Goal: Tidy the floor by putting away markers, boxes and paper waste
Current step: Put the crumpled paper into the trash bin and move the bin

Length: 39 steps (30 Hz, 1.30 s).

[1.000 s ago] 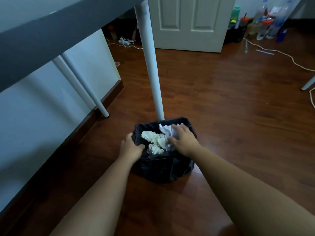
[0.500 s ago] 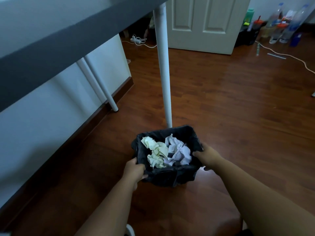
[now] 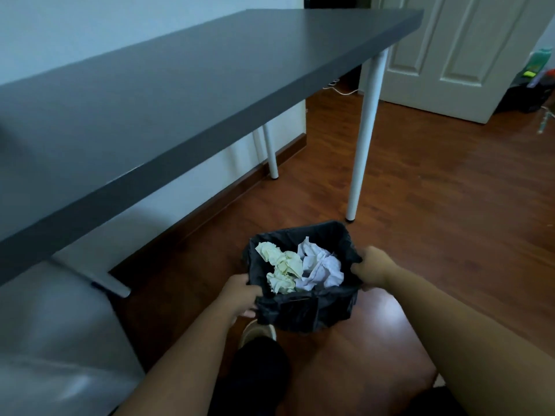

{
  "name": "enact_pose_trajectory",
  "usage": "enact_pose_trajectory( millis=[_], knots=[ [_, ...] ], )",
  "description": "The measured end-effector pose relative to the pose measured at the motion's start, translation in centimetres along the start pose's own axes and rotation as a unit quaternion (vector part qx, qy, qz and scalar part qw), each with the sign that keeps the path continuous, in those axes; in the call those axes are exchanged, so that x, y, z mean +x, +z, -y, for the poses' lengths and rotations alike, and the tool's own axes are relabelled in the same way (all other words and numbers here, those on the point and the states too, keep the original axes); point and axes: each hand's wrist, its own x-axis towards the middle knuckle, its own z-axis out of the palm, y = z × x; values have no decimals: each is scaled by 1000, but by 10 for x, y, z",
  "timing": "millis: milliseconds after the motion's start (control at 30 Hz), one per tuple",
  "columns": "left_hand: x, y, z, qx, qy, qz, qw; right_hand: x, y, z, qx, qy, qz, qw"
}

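The grey table fills the upper left of the frame, its white legs coming down to the wooden floor just above frame centre. Below the nearer leg, in the lower middle of the frame, sits the small waste bin, lined with a black bag, and both hands are on it: the left hand grips the lower left rim with fingers curled over the liner, and the right hand pinches the right rim in the same way. The step looks like carrying or repositioning the bin, so the sound way is to keep the two holds level and opposite each other; the liner is loose plastic, and a pull on the bag alone could drag it off the rim, so fingers should catch the bin's edge beneath. Keep the bin upright and low, clear of the table leg. Inside, the crumpled yellow paper lies at the left and the crumpled white paper at the right, piled near the rim; a tilt could spill them.
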Motion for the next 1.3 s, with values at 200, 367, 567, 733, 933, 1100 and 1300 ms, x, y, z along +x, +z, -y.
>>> enact_pose_trajectory(
  millis=[200, 367, 567, 733, 933, 1100, 1300],
  knots=[
    [-78, -37, 54, 11, -1, -48, 999, -58, 27, 43, -48, -44, 25, 998],
    [-138, -55, 103, -15, -9, -94, 995, -98, 61, 65, -86, -86, 59, 991],
    [-186, -83, 172, -37, -28, -116, 992, -127, 115, 90, -54, -110, 131, 984],
    [-209, -119, 240, -47, -74, -148, 985, -144, 182, 115, -55, -127, 199, 970],
    [-227, -159, 329, -111, -125, -179, 969, -163, 271, 148, -84, -127, 291, 945],
    [-228, -201, 385, -180, -142, -199, 953, -171, 340, 176, -95, -144, 307, 936],
    [-214, -239, 428, -257, -152, -251, 921, -182, 408, 193, -73, -153, 263, 950]
  ],
)
